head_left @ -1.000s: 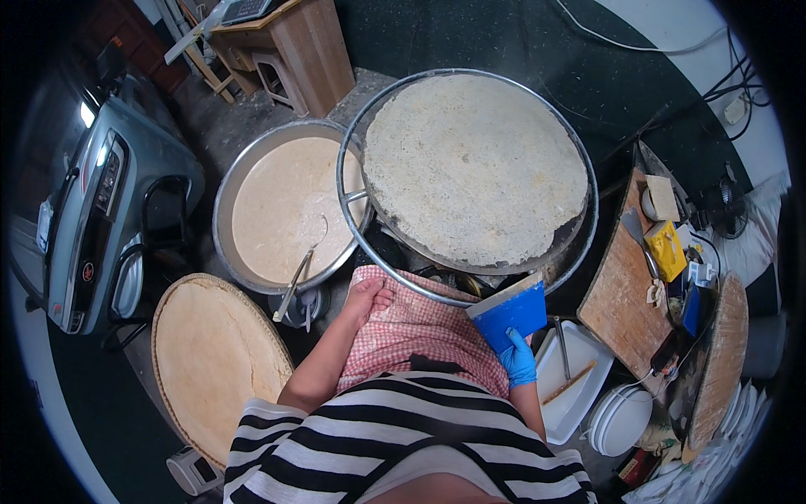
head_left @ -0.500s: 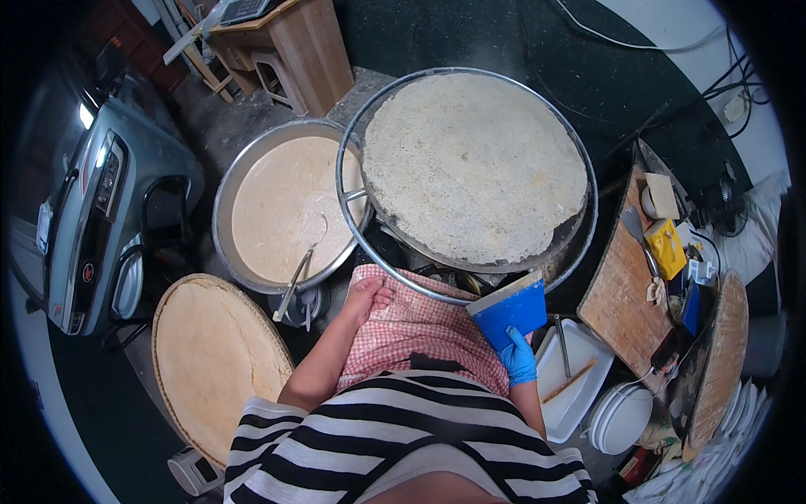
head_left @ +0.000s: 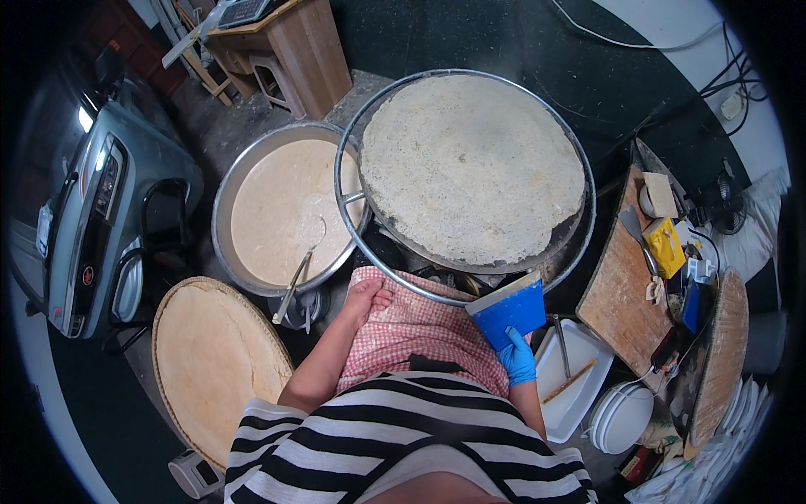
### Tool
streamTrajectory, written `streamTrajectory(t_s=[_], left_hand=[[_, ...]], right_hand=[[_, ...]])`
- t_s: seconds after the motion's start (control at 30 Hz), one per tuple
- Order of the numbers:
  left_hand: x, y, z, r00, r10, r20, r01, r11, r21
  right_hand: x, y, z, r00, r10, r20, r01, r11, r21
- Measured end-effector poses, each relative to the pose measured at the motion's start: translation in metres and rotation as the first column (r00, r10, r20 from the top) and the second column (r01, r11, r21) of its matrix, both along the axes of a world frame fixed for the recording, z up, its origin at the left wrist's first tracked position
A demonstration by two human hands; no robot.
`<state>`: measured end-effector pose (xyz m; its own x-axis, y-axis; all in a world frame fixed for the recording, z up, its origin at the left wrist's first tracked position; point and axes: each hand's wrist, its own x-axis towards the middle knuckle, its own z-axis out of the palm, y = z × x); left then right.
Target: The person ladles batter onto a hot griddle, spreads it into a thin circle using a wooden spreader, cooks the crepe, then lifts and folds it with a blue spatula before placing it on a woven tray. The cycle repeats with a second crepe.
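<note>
In front of me a large round griddle (head_left: 470, 164) carries a thin, pale layer of batter spread almost to its edge. My right hand (head_left: 518, 357), in a blue glove, grips a blue scraper (head_left: 510, 312) with a pale edge, held just off the griddle's near right rim. Bare and loosely curled, my left hand (head_left: 368, 299) rests on the red-and-white checked apron (head_left: 403, 332), with nothing visible in it. Left of the griddle stands a wide metal basin (head_left: 225, 244) of beige batter (head_left: 281, 197), and a ladle (head_left: 295, 281) leans in it.
A metal ring (head_left: 340, 160) surrounds the griddle. A round woven tray of flatbreads (head_left: 218, 357) lies at the lower left. To the right are a wooden board (head_left: 617, 290), a white tub (head_left: 575, 403) and stacked white lids (head_left: 621, 418). A vehicle (head_left: 101, 202) stands far left.
Hardly anything differs; the whole view has shifted very slightly. My left hand still rests on the apron and my right hand keeps hold of the scraper.
</note>
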<state>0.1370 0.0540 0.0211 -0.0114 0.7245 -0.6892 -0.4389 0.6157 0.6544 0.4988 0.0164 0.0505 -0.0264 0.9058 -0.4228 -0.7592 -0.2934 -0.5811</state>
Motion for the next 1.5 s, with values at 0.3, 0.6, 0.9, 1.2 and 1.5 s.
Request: streamTrajectory(t_s=[0.3, 0.6, 0.9, 1.2, 1.5], left_hand=[[0.000, 0.000, -0.001, 1.000, -0.001, -0.006, 0.001, 1.000, -0.011], [-0.001, -0.001, -0.003, 1.000, 0.006, 0.009, -0.006, 1.000, 0.004], [0.000, 0.000, 0.000, 1.000, 0.004, 0.004, -0.004, 1.000, 0.004], [0.001, 0.000, -0.001, 1.000, 0.002, -0.003, -0.002, 1.000, 0.010], [-0.006, 0.040, -0.005, 0.989, 0.131, -0.068, -0.118, 0.979, 0.169]], right_hand=[[-0.001, 0.001, 0.005, 0.999, 0.013, -0.038, -0.013, 1.000, -0.016], [-0.002, 0.002, 0.004, 0.999, -0.011, -0.040, 0.011, 1.000, 0.000], [-0.001, 0.000, 0.004, 0.999, -0.009, -0.046, 0.008, 1.000, -0.019], [0.005, -0.002, -0.010, 0.998, 0.041, -0.047, -0.043, 0.999, -0.024], [0.004, 0.005, 0.015, 0.903, 0.188, 0.387, -0.219, 0.975, 0.037]])
